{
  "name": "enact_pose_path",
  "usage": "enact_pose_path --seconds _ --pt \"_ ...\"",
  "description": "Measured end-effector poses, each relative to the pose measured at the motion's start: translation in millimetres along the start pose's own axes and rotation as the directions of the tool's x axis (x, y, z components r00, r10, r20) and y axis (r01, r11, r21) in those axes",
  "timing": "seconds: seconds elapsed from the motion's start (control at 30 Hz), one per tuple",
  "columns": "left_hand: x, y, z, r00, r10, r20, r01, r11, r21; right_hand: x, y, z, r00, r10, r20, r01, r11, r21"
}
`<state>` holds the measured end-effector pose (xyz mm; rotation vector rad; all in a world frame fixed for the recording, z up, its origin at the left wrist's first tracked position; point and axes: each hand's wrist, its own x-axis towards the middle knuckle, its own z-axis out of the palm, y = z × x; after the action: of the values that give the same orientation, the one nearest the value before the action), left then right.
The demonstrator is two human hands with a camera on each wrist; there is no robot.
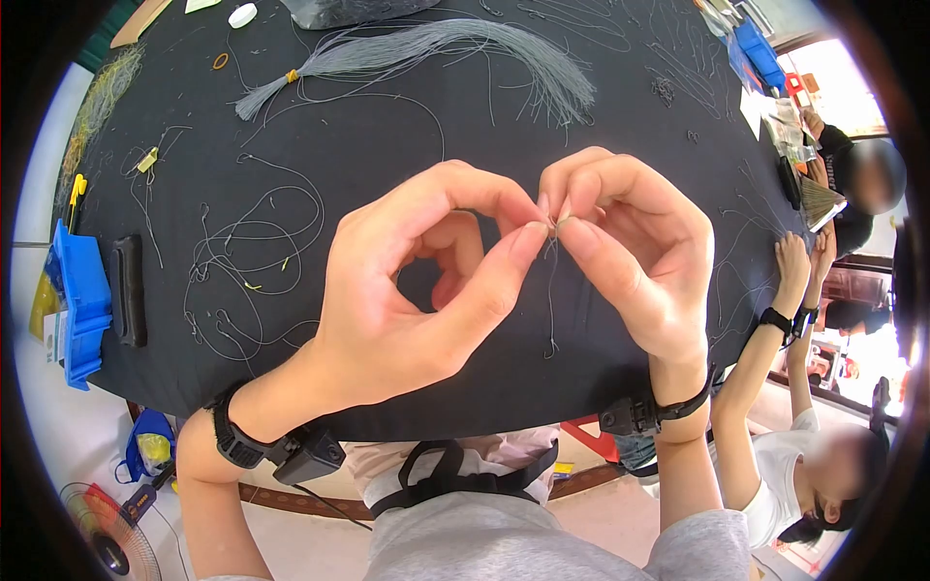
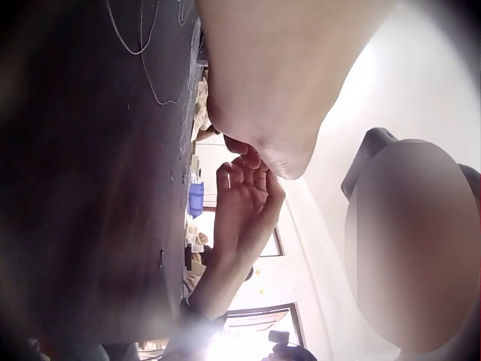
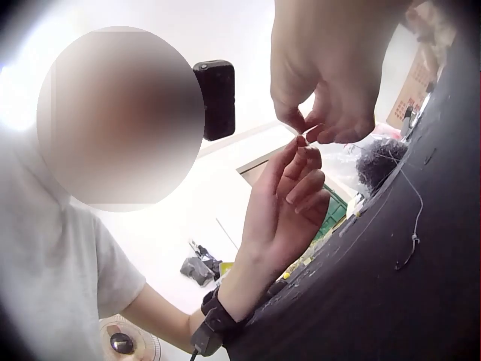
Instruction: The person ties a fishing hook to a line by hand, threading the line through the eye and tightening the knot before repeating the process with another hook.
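Observation:
Over the dark table, my left hand (image 1: 373, 300) and right hand (image 1: 644, 261) meet fingertip to fingertip in the head view. Each pinches a thin fishing line (image 1: 551, 290) between thumb and index finger. Below the fingertips the line hangs down to a small fish hook (image 1: 551, 350). The right wrist view shows a thin line (image 3: 421, 203) trailing under the hands, with a small knot or hook low on it. What lies right between the fingertips is mostly hidden by them. In the left wrist view my left hand (image 2: 263, 83) covers most of the pinch.
A tied bundle of grey line (image 1: 436, 44) lies across the far table (image 1: 407, 136). Loose looped line (image 1: 257, 237) with hooks spreads at the left, near a black case (image 1: 128, 290) and blue tray (image 1: 82, 300). Another person's hand (image 1: 792, 259) works at the right edge.

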<state>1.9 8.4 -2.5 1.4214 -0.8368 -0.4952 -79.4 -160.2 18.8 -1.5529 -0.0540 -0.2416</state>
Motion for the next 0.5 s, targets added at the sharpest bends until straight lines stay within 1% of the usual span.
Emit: enact_pose_path --seconds 0.33,0.5 --pt "-0.5 0.7 0.1 1.0 0.022 0.004 -0.022 1.0 0.015 -0.3 0.5 0.2 1.0 -0.015 0.014 0.015 1.0 -0.002" --pt "0.1 0.7 2.0 0.998 0.052 -0.039 -0.052 0.998 0.021 0.0 1.0 -0.2 0.999 -0.04 0.019 0.041 0.999 -0.03"
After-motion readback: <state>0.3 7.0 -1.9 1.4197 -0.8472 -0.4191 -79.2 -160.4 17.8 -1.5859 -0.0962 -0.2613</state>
